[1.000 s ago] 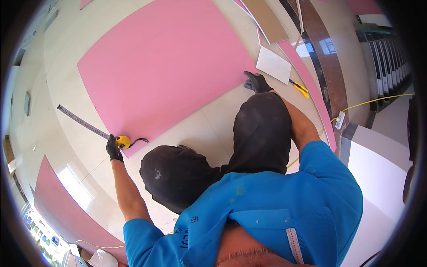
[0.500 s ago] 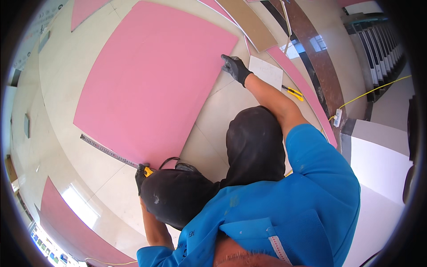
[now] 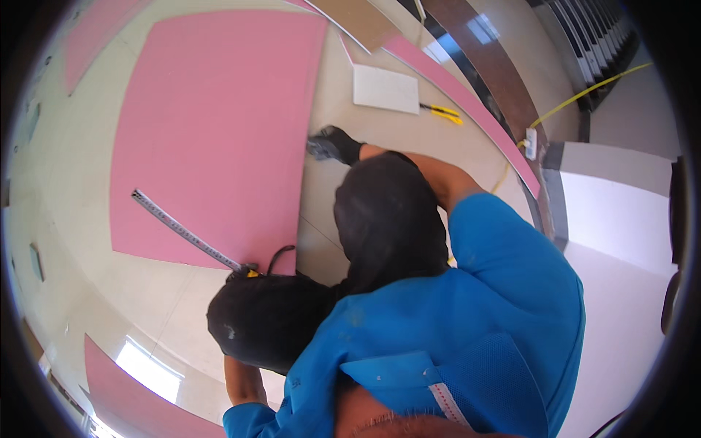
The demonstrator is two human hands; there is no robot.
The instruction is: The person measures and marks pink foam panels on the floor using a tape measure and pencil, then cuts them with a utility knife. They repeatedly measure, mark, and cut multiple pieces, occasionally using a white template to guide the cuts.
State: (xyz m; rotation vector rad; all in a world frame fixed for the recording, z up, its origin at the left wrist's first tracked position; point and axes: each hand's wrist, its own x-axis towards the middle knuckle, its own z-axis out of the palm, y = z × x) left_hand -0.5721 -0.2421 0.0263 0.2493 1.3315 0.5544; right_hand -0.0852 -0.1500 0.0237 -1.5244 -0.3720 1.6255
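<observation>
A large pink board [image 3: 212,131] lies on the tiled floor before me. My left hand [image 3: 241,273], in a dark glove and partly hidden by my knee, is closed on a yellow-and-black tape measure [image 3: 253,274]. Its metal blade [image 3: 182,232] extends out over the board's near left part, and a black wrist strap [image 3: 279,257] loops beside it. Beside the board's right edge is my right hand [image 3: 336,144], also gloved, its fingers extended toward that edge. Whether the fingertips touch it, I cannot tell.
Right of the board lie a white rectangular piece [image 3: 385,89], a yellow utility knife [image 3: 444,114], a long pink strip [image 3: 467,109] and a brown board [image 3: 358,22]. A yellow cable [image 3: 584,93] runs to a white socket block [image 3: 531,144]. Another pink board [image 3: 146,394] lies lower left.
The tape blade has swung from the board's near edge to over its surface. My right hand has come back along the right edge, toward me. The whole view has shifted.
</observation>
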